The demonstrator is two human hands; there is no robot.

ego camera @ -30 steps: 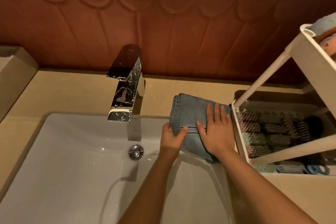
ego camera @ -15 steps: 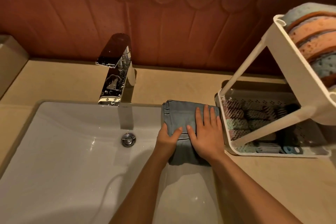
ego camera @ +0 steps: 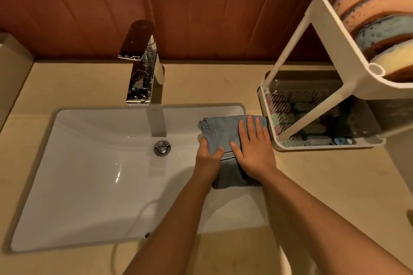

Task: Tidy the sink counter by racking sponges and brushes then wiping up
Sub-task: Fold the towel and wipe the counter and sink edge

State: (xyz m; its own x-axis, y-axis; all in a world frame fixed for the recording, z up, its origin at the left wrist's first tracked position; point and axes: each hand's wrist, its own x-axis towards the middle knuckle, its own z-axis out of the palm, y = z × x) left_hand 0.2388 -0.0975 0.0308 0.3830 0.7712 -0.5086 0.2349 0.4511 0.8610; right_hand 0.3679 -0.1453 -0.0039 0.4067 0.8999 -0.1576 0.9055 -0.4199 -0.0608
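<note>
Beige counter [ego camera: 201,87] surrounds the white sink [ego camera: 89,163] below my head camera. My left hand [ego camera: 207,158] grips the folded blue cloth [ego camera: 221,131] on the sink's right rim, thumb on top. My right hand [ego camera: 252,152] presses flat on it, fingers straight. Just beside it stands the white rack [ego camera: 339,35], with sponges [ego camera: 375,6] in its top tier.

text: none legible | sink [ego camera: 89,174] back wall — tiny printed mark, too small to read
</note>
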